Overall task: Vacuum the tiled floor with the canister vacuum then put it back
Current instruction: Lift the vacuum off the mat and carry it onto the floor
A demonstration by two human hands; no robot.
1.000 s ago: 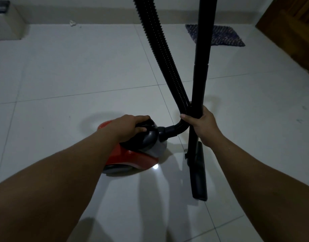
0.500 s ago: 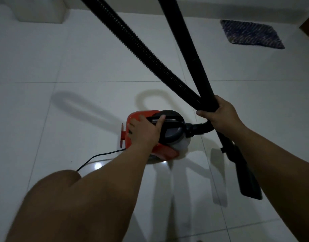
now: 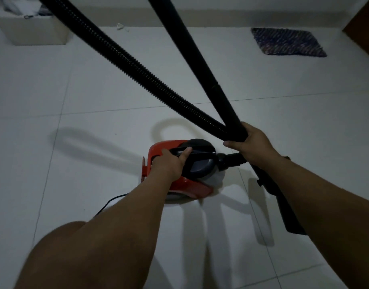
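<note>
A red and black canister vacuum [image 3: 192,184] sits on the white tiled floor [image 3: 96,84] at the centre. My left hand [image 3: 169,163] rests on its top, fingers around the black carry handle [image 3: 198,152]. My right hand [image 3: 250,142] grips the black wand [image 3: 200,59] and the ribbed black hose [image 3: 125,59] together where they cross. The wand slants down to the floor nozzle [image 3: 288,213], partly hidden behind my right forearm. A black power cord [image 3: 108,205] trails out from behind my left forearm.
A dark woven mat [image 3: 288,41] lies at the back right near a brown wooden door [image 3: 365,24]. A white box [image 3: 33,32] with cloth on it stands at the back left by the wall. A small white scrap [image 3: 121,27] lies near the baseboard.
The view has swung left and the wand and hose now slant up to the left. My left hand has slid back from the vacuum's front to its handle. The power cord has come into view.
</note>
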